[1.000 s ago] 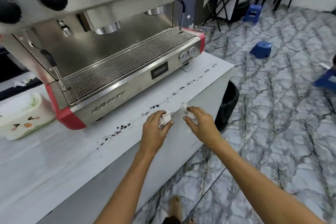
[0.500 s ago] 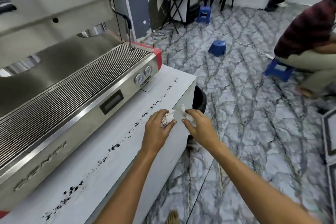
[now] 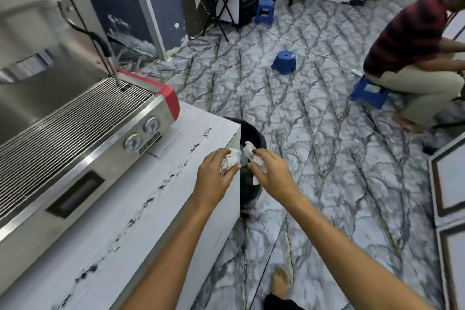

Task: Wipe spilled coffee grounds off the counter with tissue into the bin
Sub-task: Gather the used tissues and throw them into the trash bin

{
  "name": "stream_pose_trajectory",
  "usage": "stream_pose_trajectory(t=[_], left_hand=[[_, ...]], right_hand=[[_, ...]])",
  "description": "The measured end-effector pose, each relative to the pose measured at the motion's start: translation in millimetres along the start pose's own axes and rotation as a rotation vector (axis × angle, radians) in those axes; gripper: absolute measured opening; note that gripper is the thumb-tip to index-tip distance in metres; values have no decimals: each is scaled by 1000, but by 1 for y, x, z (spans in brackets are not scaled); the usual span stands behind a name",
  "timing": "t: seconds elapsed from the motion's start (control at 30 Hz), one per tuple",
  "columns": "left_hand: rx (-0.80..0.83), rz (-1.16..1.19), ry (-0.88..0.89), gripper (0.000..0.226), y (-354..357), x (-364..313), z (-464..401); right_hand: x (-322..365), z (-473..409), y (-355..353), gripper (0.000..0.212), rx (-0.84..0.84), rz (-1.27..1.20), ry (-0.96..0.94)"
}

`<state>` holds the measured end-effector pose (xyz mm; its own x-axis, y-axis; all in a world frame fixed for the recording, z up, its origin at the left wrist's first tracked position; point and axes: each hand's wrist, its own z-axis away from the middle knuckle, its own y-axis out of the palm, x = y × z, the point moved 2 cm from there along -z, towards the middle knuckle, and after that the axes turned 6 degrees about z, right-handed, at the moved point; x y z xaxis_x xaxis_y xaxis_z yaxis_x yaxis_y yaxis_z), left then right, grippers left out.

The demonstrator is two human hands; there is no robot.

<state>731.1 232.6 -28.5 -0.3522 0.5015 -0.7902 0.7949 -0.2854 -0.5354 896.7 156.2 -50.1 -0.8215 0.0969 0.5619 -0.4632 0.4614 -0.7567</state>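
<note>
Currently left hand clenches a crumpled tissue wad; right hand pinches a second tissue piece. Both hang just past the counter end, over the bin. Tissue judged light, soft, tearable: bunch it. Grounds trail along the counter's front edge; open floor beyond.

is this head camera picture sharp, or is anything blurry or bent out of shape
Head view: the coffee grounds on the counter and the espresso machine smear with motion blur; both hands' tissue reads clearer; wide-angle lens bows the counter edge.
</note>
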Motion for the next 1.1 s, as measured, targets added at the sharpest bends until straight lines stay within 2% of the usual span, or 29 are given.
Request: stream_pose_trajectory(t=[0.5, 0.83, 1.1], left_hand=[[-70, -30, -129, 36, 117, -6, -112], [-99, -4, -260, 38, 174, 43, -202], [-132, -15, -404, 42, 190, 80, -247]], right_hand=[[-132, -108, -18, 39, 145, -42, -26], [-194, -212, 18, 38, 247, -14, -36], [-213, -272, 54, 38, 347, -13, -47]])
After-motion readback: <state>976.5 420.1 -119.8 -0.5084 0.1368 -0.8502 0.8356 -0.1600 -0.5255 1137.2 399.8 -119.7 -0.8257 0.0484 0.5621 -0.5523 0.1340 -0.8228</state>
